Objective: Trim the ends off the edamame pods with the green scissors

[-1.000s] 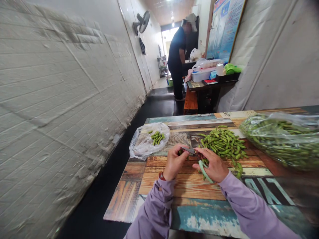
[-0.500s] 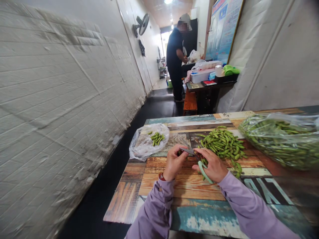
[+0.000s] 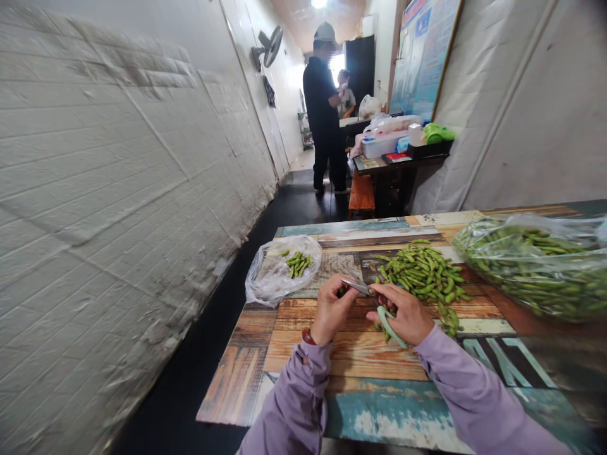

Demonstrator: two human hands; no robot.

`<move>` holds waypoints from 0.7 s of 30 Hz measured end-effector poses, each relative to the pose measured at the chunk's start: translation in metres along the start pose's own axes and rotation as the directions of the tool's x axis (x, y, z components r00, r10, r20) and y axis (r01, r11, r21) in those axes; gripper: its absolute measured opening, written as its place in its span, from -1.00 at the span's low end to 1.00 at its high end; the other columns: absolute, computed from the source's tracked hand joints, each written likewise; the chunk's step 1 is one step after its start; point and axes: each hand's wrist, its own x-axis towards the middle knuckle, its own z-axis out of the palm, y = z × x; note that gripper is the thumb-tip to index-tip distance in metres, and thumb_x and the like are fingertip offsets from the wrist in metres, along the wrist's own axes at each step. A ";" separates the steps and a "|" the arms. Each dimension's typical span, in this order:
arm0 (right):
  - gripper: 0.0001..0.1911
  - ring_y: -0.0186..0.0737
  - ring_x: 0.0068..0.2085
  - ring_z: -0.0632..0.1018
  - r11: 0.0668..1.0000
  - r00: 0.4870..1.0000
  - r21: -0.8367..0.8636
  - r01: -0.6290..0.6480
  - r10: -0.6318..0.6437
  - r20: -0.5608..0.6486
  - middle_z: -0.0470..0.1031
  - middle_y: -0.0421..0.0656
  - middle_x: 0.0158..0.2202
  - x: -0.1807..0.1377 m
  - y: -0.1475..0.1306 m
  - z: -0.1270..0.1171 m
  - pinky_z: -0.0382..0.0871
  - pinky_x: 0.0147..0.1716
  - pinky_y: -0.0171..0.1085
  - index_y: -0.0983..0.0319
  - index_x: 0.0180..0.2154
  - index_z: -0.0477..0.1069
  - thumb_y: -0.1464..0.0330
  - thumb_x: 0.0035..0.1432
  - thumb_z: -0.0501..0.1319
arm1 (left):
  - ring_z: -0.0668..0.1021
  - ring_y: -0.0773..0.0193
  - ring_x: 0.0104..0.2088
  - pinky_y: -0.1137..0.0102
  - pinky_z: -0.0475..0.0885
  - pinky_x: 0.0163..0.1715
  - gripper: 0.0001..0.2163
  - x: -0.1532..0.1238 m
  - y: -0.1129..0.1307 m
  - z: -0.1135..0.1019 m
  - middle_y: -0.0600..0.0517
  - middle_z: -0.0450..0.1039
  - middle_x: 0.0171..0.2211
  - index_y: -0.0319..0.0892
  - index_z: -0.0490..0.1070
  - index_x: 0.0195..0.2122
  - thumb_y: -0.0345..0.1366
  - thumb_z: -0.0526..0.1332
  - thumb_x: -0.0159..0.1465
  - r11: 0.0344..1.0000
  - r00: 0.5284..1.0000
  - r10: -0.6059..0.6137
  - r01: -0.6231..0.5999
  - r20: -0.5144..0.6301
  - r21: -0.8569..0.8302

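My left hand [image 3: 331, 309] is closed on a green bean pod [image 3: 341, 291], holding it just above the table. My right hand [image 3: 403, 314] grips a pair of scissors [image 3: 374, 303] with pale green handles; the blades point left at the pod. A loose pile of green pods [image 3: 423, 275] lies on the table right behind my right hand. A small clear plastic bag [image 3: 279, 268] with a few pods in it lies at the table's left edge, beyond my left hand.
A large clear bag full of pods [image 3: 535, 265] fills the table's right side. The patterned wooden table [image 3: 370, 379] ends at a dark aisle on the left beside a white brick wall. Farther off a person in dark clothes [image 3: 325, 107] stands by a cluttered counter [image 3: 398, 151] and a wooden bench [image 3: 363, 193].
My hands have stayed almost still with pod and scissors. The person in dark clothes has stepped left, away from the counter, into the aisle.
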 end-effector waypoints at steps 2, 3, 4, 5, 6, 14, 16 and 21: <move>-0.50 -0.26 -0.40 0.48 1.000 1.000 -0.006 -0.002 0.002 -0.001 0.46 -0.13 -0.31 -0.001 0.003 0.001 0.45 -0.37 -0.26 0.20 -0.01 0.36 0.17 0.01 0.28 | 0.38 0.34 -0.43 0.45 0.26 -0.39 -0.89 0.000 0.000 0.000 0.04 0.39 -0.48 -0.21 0.44 -0.46 -0.28 0.22 0.13 1.000 1.000 0.005 -0.005 0.004 0.002; -0.50 -0.25 -0.39 0.49 1.000 1.000 -0.006 -0.005 0.005 -0.003 0.48 -0.12 -0.30 -0.001 0.004 0.001 0.45 -0.36 -0.25 0.19 -0.01 0.37 0.17 0.01 0.28 | 0.37 0.35 -0.44 0.45 0.25 -0.39 -0.89 0.000 0.000 0.000 0.05 0.38 -0.49 -0.21 0.44 -0.46 -0.29 0.22 0.14 1.000 1.000 0.007 -0.007 0.007 0.001; -0.51 -0.23 -0.37 0.51 1.000 1.000 -0.004 -0.009 0.009 -0.007 0.49 -0.11 -0.28 -0.001 0.005 0.002 0.46 -0.34 -0.24 0.18 -0.01 0.38 0.16 0.01 0.27 | 0.36 0.35 -0.44 0.45 0.25 -0.39 -0.88 0.000 0.000 0.000 0.06 0.37 -0.50 -0.22 0.43 -0.48 -0.29 0.21 0.14 1.000 1.000 0.009 -0.008 0.008 -0.001; -0.52 -0.21 -0.34 0.53 1.000 1.000 0.000 -0.013 0.013 -0.011 0.51 -0.10 -0.26 -0.002 0.006 0.002 0.47 -0.32 -0.23 0.18 -0.02 0.39 0.16 0.01 0.27 | 0.35 0.36 -0.45 0.45 0.24 -0.40 -0.88 0.000 0.000 0.000 0.07 0.35 -0.51 -0.22 0.42 -0.49 -0.29 0.21 0.14 1.000 1.000 0.006 -0.006 0.007 -0.004; -0.52 -0.19 -0.31 0.54 1.000 1.000 0.007 -0.020 0.020 -0.016 0.52 -0.09 -0.24 -0.002 0.007 0.003 0.47 -0.30 -0.22 0.18 -0.03 0.40 0.15 0.01 0.27 | 0.34 0.37 -0.46 0.45 0.24 -0.40 -0.88 0.000 -0.001 0.001 0.07 0.34 -0.51 -0.22 0.41 -0.50 -0.30 0.21 0.14 1.000 1.000 -0.001 0.001 0.002 -0.008; -0.52 -0.18 -0.33 0.56 0.983 0.968 0.085 -0.162 0.175 -0.182 0.54 -0.10 -0.27 0.002 0.008 0.001 0.49 -0.28 -0.21 0.22 -0.03 0.39 0.16 0.02 0.25 | 0.29 0.46 -0.54 0.54 0.20 -0.55 -0.78 0.003 -0.010 0.003 0.14 0.26 -0.52 -0.20 0.34 -0.36 -0.23 0.31 0.03 0.895 0.959 -0.277 0.234 -0.061 -0.379; -0.50 -0.20 -0.33 0.54 0.989 0.973 0.063 -0.135 0.144 -0.182 0.51 -0.10 -0.26 0.003 0.008 0.000 0.48 -0.28 -0.21 0.22 -0.01 0.35 0.16 0.01 0.25 | 0.24 0.51 -0.61 0.58 0.08 -0.65 -0.71 0.003 -0.011 0.003 0.18 0.23 -0.55 -0.17 0.26 -0.35 -0.18 0.33 0.01 0.792 0.922 -0.387 0.324 -0.016 -0.518; -0.51 -0.18 -0.27 0.50 0.998 0.987 -0.023 -0.064 0.060 -0.147 0.46 -0.10 -0.23 0.004 0.006 0.000 0.44 -0.19 -0.16 0.21 0.00 0.31 0.19 0.03 0.24 | 0.28 0.53 -0.61 0.63 0.04 -0.69 -0.63 0.005 -0.009 0.000 0.15 0.34 -0.50 -0.16 0.19 -0.36 -0.17 0.36 -0.04 0.651 0.883 -0.468 0.375 0.039 -0.660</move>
